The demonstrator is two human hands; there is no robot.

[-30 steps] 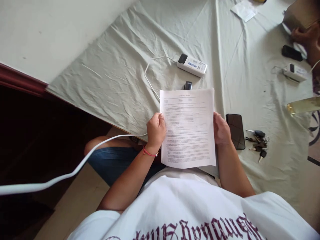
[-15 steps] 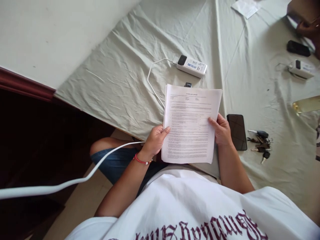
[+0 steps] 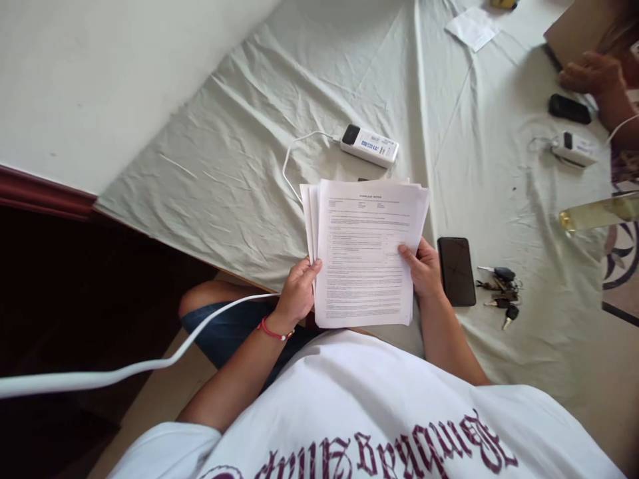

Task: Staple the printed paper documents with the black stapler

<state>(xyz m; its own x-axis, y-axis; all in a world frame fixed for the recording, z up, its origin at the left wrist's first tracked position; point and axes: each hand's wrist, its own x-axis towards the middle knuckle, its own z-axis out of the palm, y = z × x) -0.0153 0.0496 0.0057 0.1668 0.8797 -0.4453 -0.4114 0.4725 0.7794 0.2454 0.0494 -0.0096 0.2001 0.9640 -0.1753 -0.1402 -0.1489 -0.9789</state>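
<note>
A stack of printed paper sheets (image 3: 367, 266) is held upright-facing above my lap, close to the table's edge. My left hand (image 3: 298, 289) pinches the sheets at their left side, thumb on the front. On the right side, my right hand (image 3: 423, 267) grips them with its thumb over the top page and its fingers behind. Several sheets fan out at the left and upper edges. The fingers behind the stack are hidden. Just right of my right hand lies a black smartphone (image 3: 456, 271).
A white power bank (image 3: 369, 146) with a white cable lies beyond the papers. Keys (image 3: 504, 293) rest right of the phone. Farther right are a black object (image 3: 569, 108), a second white device (image 3: 574, 148), a bottle (image 3: 594, 213) and another person's hand (image 3: 594, 73). A white cable (image 3: 164, 362) crosses the left.
The stack, neat before, has spread, with back sheets now showing at the left and top. The view has shifted a little, and the other person's hand shows more fully.
</note>
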